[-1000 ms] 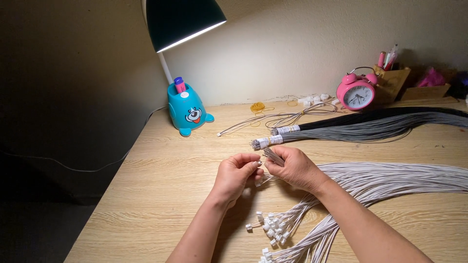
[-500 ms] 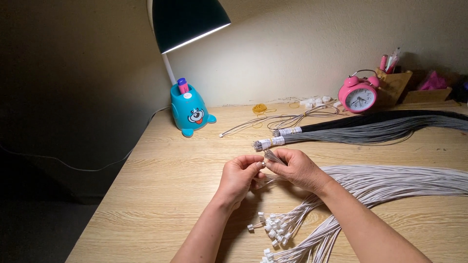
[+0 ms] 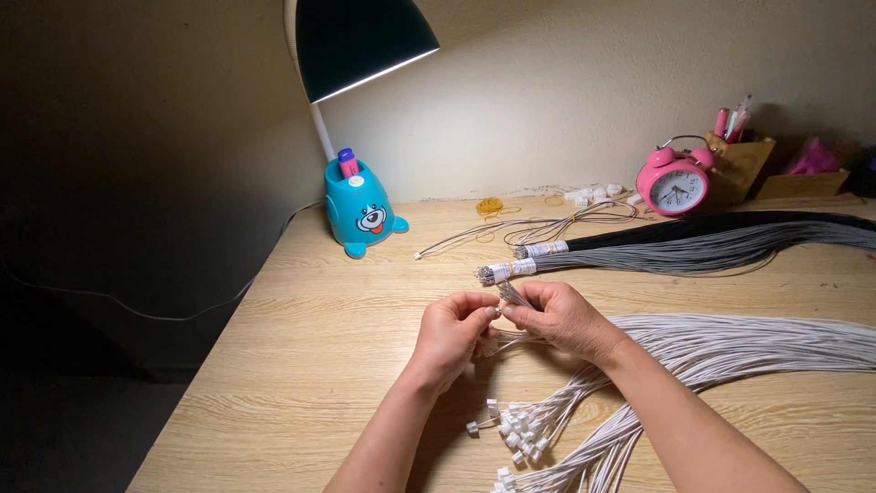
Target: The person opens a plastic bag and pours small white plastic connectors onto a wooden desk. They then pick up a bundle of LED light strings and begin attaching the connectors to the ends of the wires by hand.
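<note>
My left hand (image 3: 452,335) and my right hand (image 3: 558,317) meet over the middle of the wooden desk (image 3: 301,365), fingertips touching. Together they pinch the ends of a few thin grey wires (image 3: 513,294) that stick up between the thumbs. A large fan of white wires (image 3: 748,342) runs from under my right hand off to the right. Their small white plug connectors (image 3: 516,429) lie in a cluster just below my hands.
Two taped bundles of grey and black wires (image 3: 693,246) lie behind my hands. A blue animal-shaped lamp base (image 3: 362,212) holding a marker stands at the back left under its dark shade (image 3: 360,41). A pink alarm clock (image 3: 673,185), wooden boxes and rubber bands (image 3: 490,206) line the wall.
Both hands stay together at the same spot, with only small finger movements on the wire ends. The view has shifted slightly.
</note>
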